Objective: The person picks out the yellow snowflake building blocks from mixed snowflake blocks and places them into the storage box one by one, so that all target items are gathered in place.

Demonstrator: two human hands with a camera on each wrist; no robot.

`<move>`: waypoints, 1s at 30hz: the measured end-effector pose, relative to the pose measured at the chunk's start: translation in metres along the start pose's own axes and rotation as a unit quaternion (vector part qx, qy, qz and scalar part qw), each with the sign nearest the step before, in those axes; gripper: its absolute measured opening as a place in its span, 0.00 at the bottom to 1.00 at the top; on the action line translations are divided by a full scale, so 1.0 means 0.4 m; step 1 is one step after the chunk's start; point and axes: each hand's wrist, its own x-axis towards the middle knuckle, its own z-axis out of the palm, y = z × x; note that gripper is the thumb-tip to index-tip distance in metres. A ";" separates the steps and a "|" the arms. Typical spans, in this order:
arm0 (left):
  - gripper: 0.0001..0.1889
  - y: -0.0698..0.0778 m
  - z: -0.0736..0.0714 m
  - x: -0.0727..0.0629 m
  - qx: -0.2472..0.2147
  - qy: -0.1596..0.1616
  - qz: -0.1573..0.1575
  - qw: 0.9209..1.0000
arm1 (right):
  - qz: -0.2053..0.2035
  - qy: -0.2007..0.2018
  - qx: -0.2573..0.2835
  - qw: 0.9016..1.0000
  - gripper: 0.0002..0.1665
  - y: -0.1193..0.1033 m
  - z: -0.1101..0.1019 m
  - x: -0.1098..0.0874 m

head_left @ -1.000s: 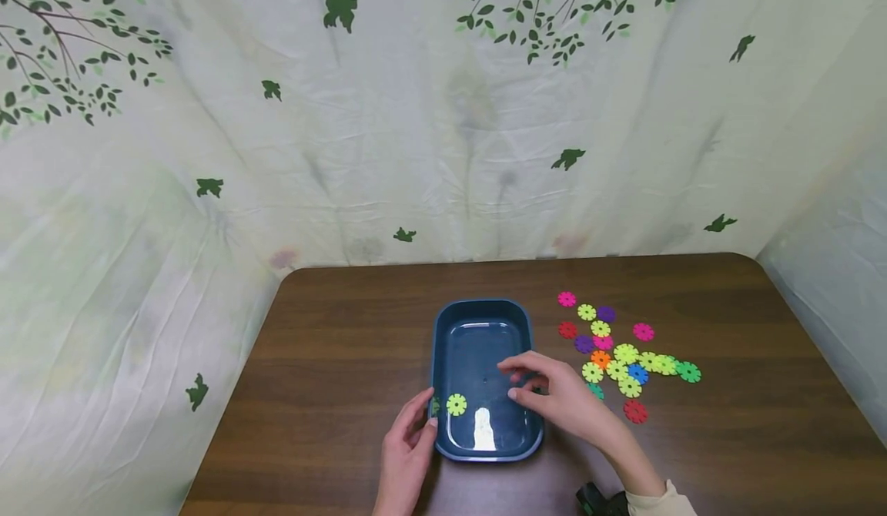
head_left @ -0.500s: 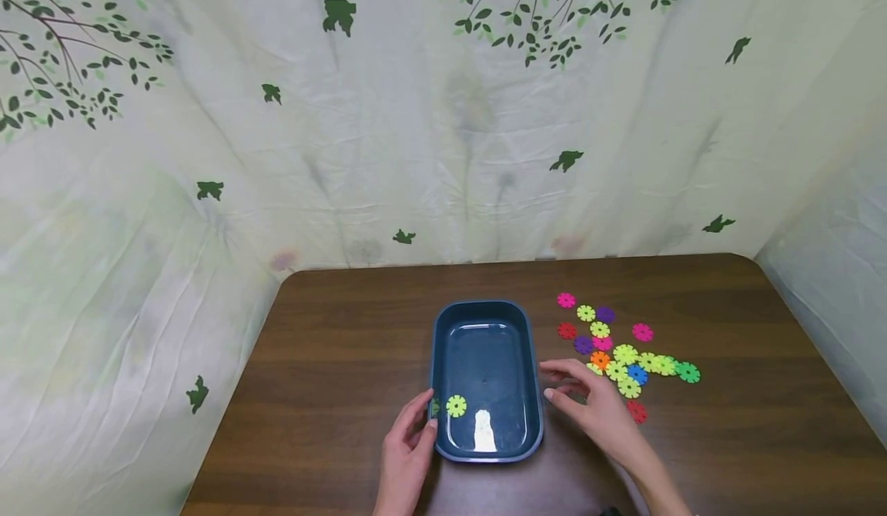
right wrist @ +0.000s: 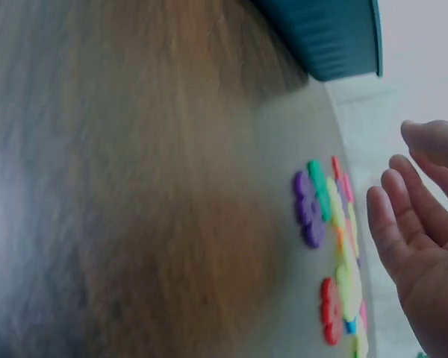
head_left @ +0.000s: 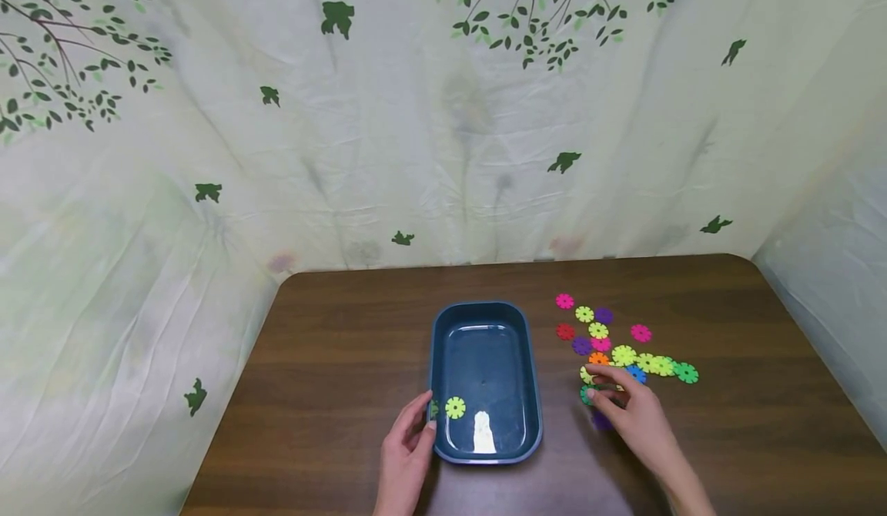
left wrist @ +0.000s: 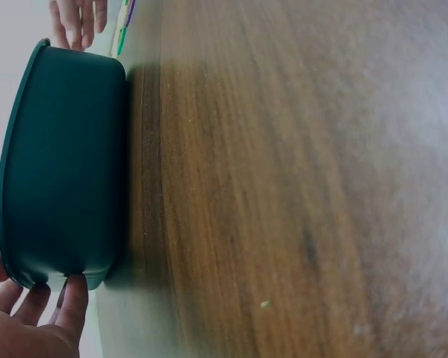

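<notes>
A deep blue rectangular plastic tub [head_left: 485, 362] stands on the table, with one yellow-green flower-shaped disc [head_left: 455, 407] lying inside near its left wall. My left hand [head_left: 405, 450] holds the tub's left side; in the left wrist view its fingers [left wrist: 73, 298] lie against the outer wall below the rim. My right hand [head_left: 637, 416] hovers over the near end of the loose discs, thumb and fingers apart with nothing between them. A teal-green disc [head_left: 586, 395] shows by its thumb tip, and a purple disc [head_left: 601, 421] lies partly hidden under the hand.
Several flower-shaped discs spread right of the tub, among them a pink disc [head_left: 640, 333], a green disc [head_left: 686, 373] and a red disc [head_left: 565, 332]. The brown wooden table [head_left: 346, 362] ends at a leaf-patterned white cloth [head_left: 388, 154] behind it.
My right hand has moved from over the tub, out past its right side, to above the discs. The left hand and the tub have stayed in place.
</notes>
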 end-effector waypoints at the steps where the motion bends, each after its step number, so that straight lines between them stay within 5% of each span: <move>1: 0.22 0.000 0.000 0.000 0.000 0.001 0.001 1.000 | 0.000 0.006 -0.003 1.000 0.21 0.005 -0.003 -0.001; 13: 0.22 0.006 0.000 -0.004 -0.017 -0.004 0.004 1.000 | 0.028 0.051 -0.080 0.995 0.21 0.041 -0.040 -0.004; 30: 0.22 0.005 -0.002 -0.006 -0.032 -0.004 0.009 0.999 | 0.060 0.052 -0.153 0.985 0.24 0.047 -0.080 0.001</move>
